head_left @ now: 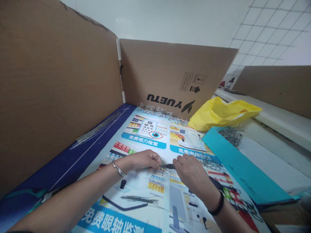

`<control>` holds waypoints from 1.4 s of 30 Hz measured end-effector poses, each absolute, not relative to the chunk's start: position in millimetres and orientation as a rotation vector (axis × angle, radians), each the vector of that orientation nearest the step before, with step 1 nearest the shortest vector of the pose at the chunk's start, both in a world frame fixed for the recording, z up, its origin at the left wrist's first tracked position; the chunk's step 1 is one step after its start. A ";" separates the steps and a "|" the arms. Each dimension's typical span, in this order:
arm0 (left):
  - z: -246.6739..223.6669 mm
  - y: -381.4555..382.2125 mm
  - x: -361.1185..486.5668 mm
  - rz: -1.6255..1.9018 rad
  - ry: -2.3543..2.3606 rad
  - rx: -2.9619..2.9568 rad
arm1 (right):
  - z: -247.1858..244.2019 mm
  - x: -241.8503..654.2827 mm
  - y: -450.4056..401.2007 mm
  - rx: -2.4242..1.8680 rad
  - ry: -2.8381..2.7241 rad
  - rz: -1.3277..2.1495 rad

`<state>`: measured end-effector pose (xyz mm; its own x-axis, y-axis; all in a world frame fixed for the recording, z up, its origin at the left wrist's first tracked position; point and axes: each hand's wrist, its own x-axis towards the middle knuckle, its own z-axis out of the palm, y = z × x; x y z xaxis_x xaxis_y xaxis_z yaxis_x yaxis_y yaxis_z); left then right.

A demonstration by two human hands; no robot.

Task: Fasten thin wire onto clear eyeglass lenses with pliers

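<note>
1. Cardboard panel (167, 71) printed YUETU stands upright beyond my fingers.
2. Printed poster (145, 141) lies flat beneath them.
3. Yellow bag (218, 113) slumps past my right fingers, farther right.
4. My right hand (190, 170) has its fingers wrapped round pliers (167, 166), whose tip points left, at my left fingertips.
5. My left hand (147, 159) pinches thin wire (165, 169) there.
6. Loose wire strands (139, 198) lie nearer me than my fingers.
</note>
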<state>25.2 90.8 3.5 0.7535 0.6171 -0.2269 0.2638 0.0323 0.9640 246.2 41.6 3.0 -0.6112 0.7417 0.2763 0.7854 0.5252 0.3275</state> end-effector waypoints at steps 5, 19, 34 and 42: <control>3.9 90.5 26.0 0.312 0.752 1.564 | 2.2 246.8 39.4 -1.354 -2.639 -0.620; 5.2 90.2 26.5 0.336 0.789 1.613 | 3.6 244.9 38.1 -1.610 -2.640 -0.169; 4.1 92.0 24.7 0.320 0.747 1.612 | 1.2 247.7 39.3 -1.395 -2.615 -0.467; 4.0 89.6 25.8 0.340 0.761 1.639 | 3.4 245.6 35.0 -1.391 -2.604 -0.583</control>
